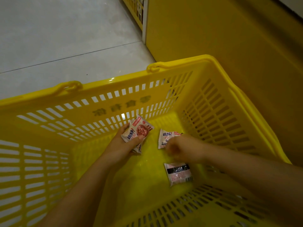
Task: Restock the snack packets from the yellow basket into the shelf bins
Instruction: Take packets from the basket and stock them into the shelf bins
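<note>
Both bare arms down inside the yellow basket [101, 102]. Left hand [124, 145] curled round a small stack of snack packets. Top packet [138, 131] face up, white with red print and a round biscuit picture, thumb pressed on its near edge, fingers hidden behind. Below the thumb, only a corner of a lower packet [139, 149]; no telling how many in the stack.

To the right of that hand and apart from it, a loose packet [164, 136] lying on the basket bottom, its right part covered by the right hand [178, 148]. Right hand smeared by motion blur, fingers seemingly bent, at or on that packet; impossible to tell whether pinching it or merely touching.

Just nearer than the right hand, partly under the wrist, a face-down packet [178, 173], barcode and a dark band showing, print too blurred to read.

Beyond the left hand, raised lettering on the basket's far wall, not legible. Near and left walls cut off by the frame edges.

Past the basket, pale tiled floor [49, 38] and a plain yellow panel [229, 38]. At the top edge, a sliver of shelf [136, 9], cut off, goods too small to make out.
</note>
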The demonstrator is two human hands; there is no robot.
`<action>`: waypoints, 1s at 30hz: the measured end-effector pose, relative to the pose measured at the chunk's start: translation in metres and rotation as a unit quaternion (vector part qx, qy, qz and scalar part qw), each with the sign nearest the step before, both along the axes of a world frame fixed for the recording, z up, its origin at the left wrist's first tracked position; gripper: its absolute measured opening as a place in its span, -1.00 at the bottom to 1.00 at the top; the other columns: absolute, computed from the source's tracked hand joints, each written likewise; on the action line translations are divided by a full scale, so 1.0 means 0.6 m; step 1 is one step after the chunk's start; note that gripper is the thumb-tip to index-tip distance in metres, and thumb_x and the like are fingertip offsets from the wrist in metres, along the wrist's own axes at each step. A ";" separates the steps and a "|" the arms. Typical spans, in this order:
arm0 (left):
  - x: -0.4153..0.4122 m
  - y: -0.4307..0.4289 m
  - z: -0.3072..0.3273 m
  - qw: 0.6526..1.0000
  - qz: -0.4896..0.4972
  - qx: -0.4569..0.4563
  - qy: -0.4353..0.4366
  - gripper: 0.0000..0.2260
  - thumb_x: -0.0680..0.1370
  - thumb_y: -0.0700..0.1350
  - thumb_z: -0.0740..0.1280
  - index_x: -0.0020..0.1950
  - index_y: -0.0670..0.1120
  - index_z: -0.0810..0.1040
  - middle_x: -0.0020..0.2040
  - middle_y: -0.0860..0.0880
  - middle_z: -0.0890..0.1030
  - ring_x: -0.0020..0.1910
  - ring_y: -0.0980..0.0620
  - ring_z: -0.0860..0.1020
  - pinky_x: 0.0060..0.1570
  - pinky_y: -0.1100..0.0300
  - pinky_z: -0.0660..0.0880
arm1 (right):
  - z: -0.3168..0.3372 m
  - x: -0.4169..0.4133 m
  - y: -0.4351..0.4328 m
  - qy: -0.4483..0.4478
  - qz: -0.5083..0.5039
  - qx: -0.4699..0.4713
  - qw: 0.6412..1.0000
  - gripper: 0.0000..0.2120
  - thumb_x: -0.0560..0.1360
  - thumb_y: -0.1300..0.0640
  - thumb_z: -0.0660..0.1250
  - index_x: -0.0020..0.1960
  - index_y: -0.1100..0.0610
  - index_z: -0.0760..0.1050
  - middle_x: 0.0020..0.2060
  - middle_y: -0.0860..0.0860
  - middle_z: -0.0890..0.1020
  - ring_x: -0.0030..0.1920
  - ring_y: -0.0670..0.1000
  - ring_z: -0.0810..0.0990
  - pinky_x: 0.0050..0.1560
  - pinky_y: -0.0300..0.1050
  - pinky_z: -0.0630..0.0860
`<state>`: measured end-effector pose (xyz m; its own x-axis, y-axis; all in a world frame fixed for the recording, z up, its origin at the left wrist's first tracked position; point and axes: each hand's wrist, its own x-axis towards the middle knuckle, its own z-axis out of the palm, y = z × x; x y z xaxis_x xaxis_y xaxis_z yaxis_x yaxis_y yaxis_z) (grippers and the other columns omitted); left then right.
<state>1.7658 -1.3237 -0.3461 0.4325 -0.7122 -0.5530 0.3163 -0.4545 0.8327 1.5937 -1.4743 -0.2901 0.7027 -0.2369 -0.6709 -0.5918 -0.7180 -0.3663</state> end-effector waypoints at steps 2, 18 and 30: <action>-0.002 0.001 0.001 1.000 0.002 -0.002 0.001 -0.31 0.46 -0.11 0.45 0.51 0.00 0.19 0.05 0.11 0.59 -0.19 0.29 0.64 -0.37 0.44 0.50 | -0.015 -0.012 0.025 0.072 0.099 -0.014 0.992 -0.72 0.45 0.11 0.44 0.12 0.06 0.46 0.03 0.03 0.56 0.04 0.09 0.55 -0.13 -0.15 0.43; -0.010 -0.001 0.011 1.000 0.001 -0.013 0.010 -0.34 0.49 -0.19 0.41 0.52 -0.04 0.18 -0.03 0.12 0.60 -0.26 0.29 0.64 -0.41 0.42 0.50 | -0.002 -0.007 0.028 -0.171 -0.017 0.064 0.983 -0.87 0.42 0.28 0.43 -0.07 0.11 0.65 0.01 -0.04 0.51 -0.03 -0.14 0.47 -0.13 -0.52 0.28; -0.009 0.001 0.005 1.000 0.001 -0.002 0.007 -0.31 0.47 -0.14 0.44 0.52 -0.02 0.17 -0.02 0.14 0.59 -0.24 0.30 0.64 -0.41 0.43 0.49 | -0.010 -0.013 0.036 -0.046 0.139 -0.150 0.978 -0.66 0.49 0.15 0.31 0.25 0.03 0.47 0.20 0.03 0.48 0.20 0.08 0.44 0.06 -0.06 0.41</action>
<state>1.7603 -1.3228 -0.3433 0.4266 -0.7139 -0.5552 0.3282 -0.4498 0.8306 1.5858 -1.4530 -0.2961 0.8221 -0.2051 -0.5311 -0.3333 -0.9297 -0.1568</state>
